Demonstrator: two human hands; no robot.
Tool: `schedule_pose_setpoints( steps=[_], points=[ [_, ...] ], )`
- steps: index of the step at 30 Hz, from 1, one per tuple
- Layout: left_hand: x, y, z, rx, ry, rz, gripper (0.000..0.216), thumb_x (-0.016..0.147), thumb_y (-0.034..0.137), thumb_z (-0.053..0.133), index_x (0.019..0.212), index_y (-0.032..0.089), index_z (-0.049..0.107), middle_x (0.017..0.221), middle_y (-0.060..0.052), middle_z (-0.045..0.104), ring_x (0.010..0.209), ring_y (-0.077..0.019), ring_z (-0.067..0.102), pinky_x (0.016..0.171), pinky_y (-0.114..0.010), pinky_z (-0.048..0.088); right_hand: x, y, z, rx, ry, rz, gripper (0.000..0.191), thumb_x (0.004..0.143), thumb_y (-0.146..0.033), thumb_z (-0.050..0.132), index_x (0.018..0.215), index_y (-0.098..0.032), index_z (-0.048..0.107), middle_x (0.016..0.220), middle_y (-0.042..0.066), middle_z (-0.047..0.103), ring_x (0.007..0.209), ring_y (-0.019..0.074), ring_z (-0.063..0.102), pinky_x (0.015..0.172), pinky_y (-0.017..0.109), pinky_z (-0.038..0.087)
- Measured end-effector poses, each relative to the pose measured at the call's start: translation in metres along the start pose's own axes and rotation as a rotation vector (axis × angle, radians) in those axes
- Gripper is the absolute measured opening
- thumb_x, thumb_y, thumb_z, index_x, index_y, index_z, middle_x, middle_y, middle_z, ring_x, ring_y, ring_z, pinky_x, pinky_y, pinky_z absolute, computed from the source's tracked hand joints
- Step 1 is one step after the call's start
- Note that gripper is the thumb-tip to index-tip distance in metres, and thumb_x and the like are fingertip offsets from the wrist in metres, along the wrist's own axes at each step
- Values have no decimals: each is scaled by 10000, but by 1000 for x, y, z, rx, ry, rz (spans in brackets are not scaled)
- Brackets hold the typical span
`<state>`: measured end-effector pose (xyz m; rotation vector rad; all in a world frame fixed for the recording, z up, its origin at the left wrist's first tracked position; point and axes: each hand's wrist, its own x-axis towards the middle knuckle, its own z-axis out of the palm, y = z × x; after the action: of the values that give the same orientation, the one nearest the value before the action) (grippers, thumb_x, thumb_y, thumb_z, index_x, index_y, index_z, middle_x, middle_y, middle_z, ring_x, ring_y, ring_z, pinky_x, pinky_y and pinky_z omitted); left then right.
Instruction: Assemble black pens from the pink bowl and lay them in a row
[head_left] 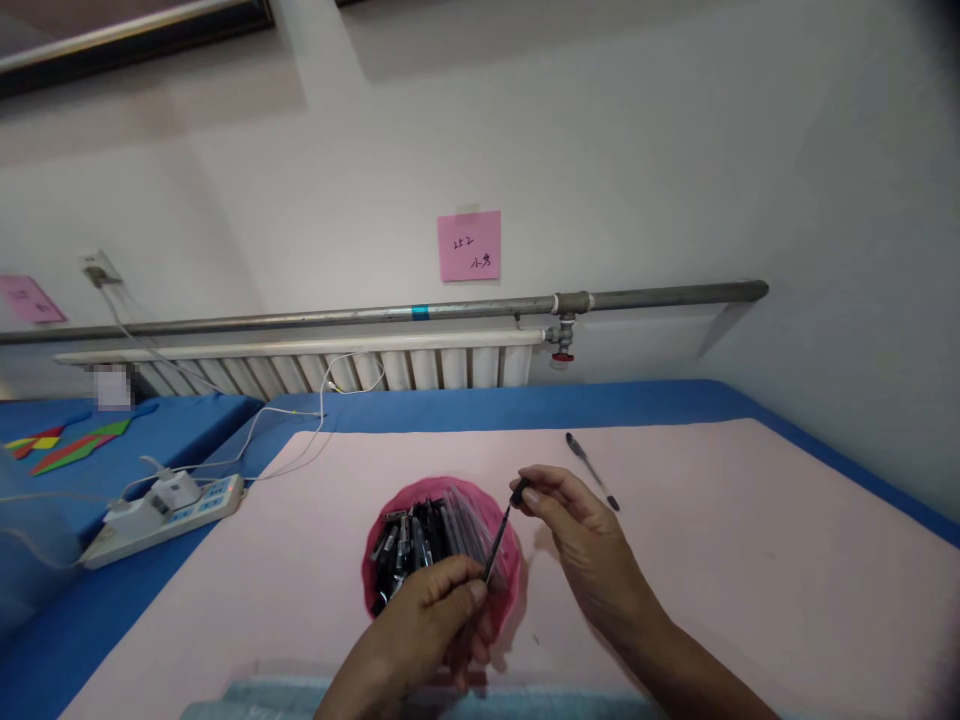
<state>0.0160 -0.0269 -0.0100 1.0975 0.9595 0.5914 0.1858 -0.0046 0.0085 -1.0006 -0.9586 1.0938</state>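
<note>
My left hand [439,615] is closed around the lower end of a thin black pen [499,540], held tilted above a round pink bowl [510,590]. My right hand [574,530] pinches the pen's upper end, on what looks like its cap [520,490]. The bowl holds several black and clear pens [420,540]. A single black pen [591,470] lies on the pink mat [712,560] just behind my right hand.
A white power strip [161,510] with plugs and white cables lies on the blue cloth [67,640] at left. Coloured flat shapes [71,445] sit on the far-left table. A radiator and pipe [420,312] run along the wall behind.
</note>
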Motion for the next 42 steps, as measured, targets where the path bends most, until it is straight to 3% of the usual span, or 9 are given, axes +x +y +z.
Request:
schedule_pose_setpoints(
  steps=[5,11,22,27,32,42],
  points=[
    [-2,4,2,3,8,-13,262,772,434,546,704,182,529,579,6,563,381,-56,474,377,-162,314,-1,-1,-1,-42,-28,-12,202,718,-339,685,877,-217,661,860,14,659,836,174,604,841,334,447],
    [-1,2,1,5,32,-16,216,783,404,540,740,192,534,602,2,573,408,-71,500,381,-170,327,0,-2,-1,-44,53,-76,186,741,-339,662,885,-220,655,836,15,664,803,170,606,825,344,460],
    [-1,2,2,4,28,-20,239,779,416,541,725,184,533,590,3,571,379,-55,461,389,-175,333,-4,-2,2,-112,-105,-17,171,717,-308,658,864,-219,655,858,14,661,836,169,601,825,324,469],
    [1,2,1,7,24,1,279,756,455,561,711,181,529,591,2,573,378,-64,473,384,-184,351,-4,-1,3,-118,-83,4,217,702,-312,670,898,-225,640,866,17,641,875,177,598,801,307,482],
    [-1,3,2,-6,11,-18,245,783,416,530,712,181,531,573,9,569,361,-54,460,384,-178,321,-2,2,0,-126,-94,-12,249,675,-308,684,905,-231,626,840,8,628,856,174,590,786,307,475],
    [-1,6,3,20,28,-26,270,765,413,514,657,166,534,492,13,526,343,-53,418,342,-173,189,-1,-1,-1,-81,-141,100,226,661,-264,681,881,-225,652,777,-15,627,711,135,577,714,290,469]
  ],
)
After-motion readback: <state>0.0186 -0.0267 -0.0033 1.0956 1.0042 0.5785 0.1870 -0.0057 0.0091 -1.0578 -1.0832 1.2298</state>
